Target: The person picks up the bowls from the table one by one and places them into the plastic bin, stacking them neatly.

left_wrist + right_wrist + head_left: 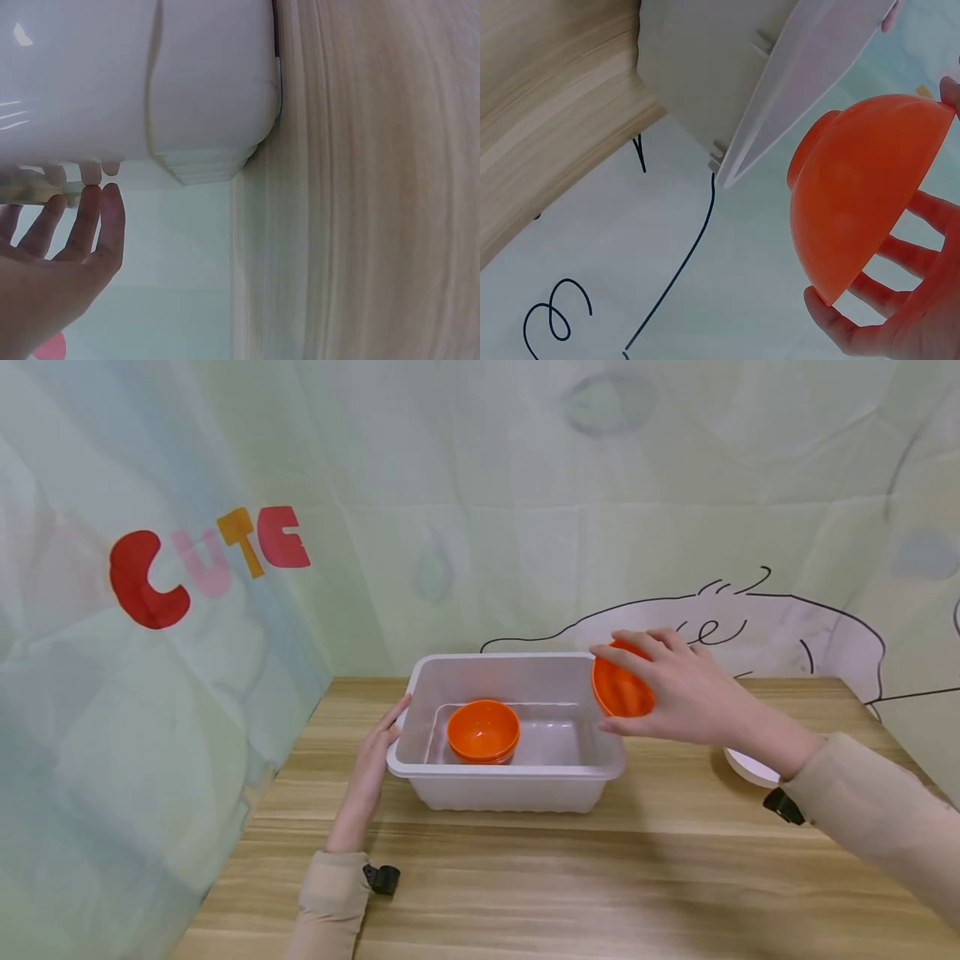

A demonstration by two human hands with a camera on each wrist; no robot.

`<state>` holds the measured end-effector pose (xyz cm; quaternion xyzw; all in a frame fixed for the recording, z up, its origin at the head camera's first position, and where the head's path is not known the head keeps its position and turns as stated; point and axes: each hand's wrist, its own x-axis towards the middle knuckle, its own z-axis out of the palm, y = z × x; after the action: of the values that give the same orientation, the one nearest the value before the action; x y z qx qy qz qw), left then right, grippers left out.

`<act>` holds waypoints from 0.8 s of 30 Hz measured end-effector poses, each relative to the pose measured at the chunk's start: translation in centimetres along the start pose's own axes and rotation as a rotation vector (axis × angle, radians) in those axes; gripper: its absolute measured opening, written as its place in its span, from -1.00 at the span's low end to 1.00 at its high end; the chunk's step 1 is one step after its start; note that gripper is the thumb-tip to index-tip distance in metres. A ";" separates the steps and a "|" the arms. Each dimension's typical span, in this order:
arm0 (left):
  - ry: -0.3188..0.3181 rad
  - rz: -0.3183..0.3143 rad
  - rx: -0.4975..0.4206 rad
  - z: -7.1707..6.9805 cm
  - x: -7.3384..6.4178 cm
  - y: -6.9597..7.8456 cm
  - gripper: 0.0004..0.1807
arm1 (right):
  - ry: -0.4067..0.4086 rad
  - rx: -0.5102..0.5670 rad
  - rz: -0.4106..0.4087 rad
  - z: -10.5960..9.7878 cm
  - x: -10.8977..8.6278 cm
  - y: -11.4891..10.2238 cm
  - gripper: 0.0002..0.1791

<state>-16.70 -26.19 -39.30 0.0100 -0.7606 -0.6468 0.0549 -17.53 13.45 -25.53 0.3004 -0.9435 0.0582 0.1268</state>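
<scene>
A white plastic bin (510,789) stands on the wooden table. Inside, left of its middle, sits a small stack of nested orange bowls (483,731). Over the bin's right end, my right hand (675,693) grips another orange bowl (870,187) by its rim, thumb on one side and fingers on the other. That bowl is tipped on its side, with its foot towards the bin in the right wrist view. My left hand (371,760) rests against the bin's left side; its fingertips (111,191) touch the outer wall just by the rim.
A white dish (750,770) lies on the table to the right, partly hidden behind the right forearm. The wooden table (525,885) extends in front of the bin. A printed cloth backdrop (465,510) hangs behind the table and along its left side.
</scene>
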 end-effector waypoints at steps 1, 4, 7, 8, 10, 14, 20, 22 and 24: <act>0.000 0.001 -0.002 0.0 0.0 0.0 -0.49 | -0.001 -0.002 -0.001 0.0 0.1 0.0 -0.06; -0.001 -0.005 -0.007 0.0 0.0 0.0 -0.49 | 0.003 -0.006 -0.008 -0.1 0.3 -0.2 -0.06; 0.001 -0.014 -0.013 0.0 -0.1 0.1 -0.49 | 0.016 -0.018 -0.017 -0.2 0.7 -0.3 -0.07; 0.000 -0.016 -0.013 0.0 -0.1 0.1 -0.49 | 0.020 -0.021 -0.019 -0.3 0.9 -0.4 -0.07; -0.003 -0.017 -0.012 0.0 -0.1 0.0 -0.50 | 0.023 -0.024 -0.018 -0.3 1.2 -0.5 -0.07; -0.012 -0.016 -0.008 0.0 -0.2 0.0 -0.50 | 0.019 -0.022 -0.013 -0.4 1.7 -0.8 -0.07; -0.009 -0.017 -0.016 0.1 -0.1 0.1 -0.50 | 0.024 0.002 -0.016 -0.5 2.5 -1.2 -0.09; -0.006 -0.021 -0.017 0.1 -0.1 0.1 -0.50 | 0.027 0.005 -0.020 -0.5 2.9 -1.3 -0.09; -0.001 -0.027 -0.016 0.1 -0.1 0.1 -0.49 | 0.028 -0.001 -0.023 -0.6 3.2 -1.5 -0.10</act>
<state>-16.63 -26.10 -39.20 0.0194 -0.7552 -0.6536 0.0457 -19.07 10.59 -24.05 0.3106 -0.9381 0.0606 0.1406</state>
